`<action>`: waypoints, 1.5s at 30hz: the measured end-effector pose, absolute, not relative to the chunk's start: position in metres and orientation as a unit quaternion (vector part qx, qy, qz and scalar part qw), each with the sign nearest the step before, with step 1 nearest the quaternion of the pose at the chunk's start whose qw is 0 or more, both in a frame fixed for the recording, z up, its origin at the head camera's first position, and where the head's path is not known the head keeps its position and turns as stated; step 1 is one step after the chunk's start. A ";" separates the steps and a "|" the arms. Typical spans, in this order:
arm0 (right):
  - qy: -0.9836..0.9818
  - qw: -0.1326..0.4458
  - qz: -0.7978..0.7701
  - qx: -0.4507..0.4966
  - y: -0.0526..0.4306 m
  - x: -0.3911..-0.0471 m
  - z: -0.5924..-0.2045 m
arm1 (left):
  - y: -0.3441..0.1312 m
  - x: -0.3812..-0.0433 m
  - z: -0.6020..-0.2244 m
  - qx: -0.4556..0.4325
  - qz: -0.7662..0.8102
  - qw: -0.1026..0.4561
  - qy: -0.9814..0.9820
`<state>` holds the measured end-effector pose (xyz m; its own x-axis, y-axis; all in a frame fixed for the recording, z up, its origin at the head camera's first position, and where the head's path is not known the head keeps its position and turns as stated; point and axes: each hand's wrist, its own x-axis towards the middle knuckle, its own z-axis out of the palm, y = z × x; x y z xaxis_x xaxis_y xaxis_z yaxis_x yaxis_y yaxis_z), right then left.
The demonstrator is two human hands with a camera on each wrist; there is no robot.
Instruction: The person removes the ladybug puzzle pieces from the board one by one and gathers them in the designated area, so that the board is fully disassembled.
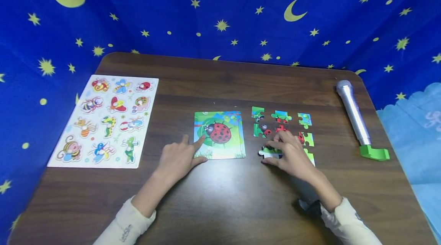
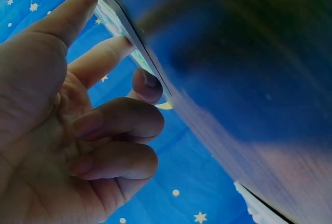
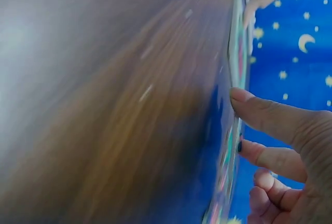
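Observation:
A square ladybug puzzle board [image 1: 225, 151] lies flat near the middle of the table. My left hand [image 1: 177, 157] rests at its left edge, thumb and index finger stretched out and touching it. In the left wrist view, the other fingers of my left hand [image 2: 78, 125] are bent with nothing in them. Right of the board, my right hand [image 1: 293, 155] pinches a green-and-white jigsaw piece [image 1: 270, 152] between thumb and fingers, low at the tabletop. Several more jigsaw pieces [image 1: 257, 113] are spread in rows around that hand, which partly covers some.
A white peg puzzle board [image 1: 113, 122] with insect figures lies on the left of the wooden table [image 1: 220, 214]. At the right lies a silver toy microphone [image 1: 353, 113] with a green end. A blue starry cloth [image 1: 220, 7] hangs behind the table.

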<state>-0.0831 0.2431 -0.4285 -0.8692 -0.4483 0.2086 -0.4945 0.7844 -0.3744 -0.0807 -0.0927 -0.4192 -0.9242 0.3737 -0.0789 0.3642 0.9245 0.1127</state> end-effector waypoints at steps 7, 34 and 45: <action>-0.952 0.057 0.203 0.224 0.268 -0.078 -0.433 | -0.094 -0.080 -0.419 0.191 0.043 0.038 0.980; -0.910 0.018 0.202 0.361 0.135 -0.113 -0.426 | -0.112 -0.087 -0.415 0.164 0.069 0.105 0.979; -0.903 0.005 0.149 0.404 0.096 -0.129 -0.431 | -0.114 -0.087 -0.414 0.158 0.068 0.115 0.978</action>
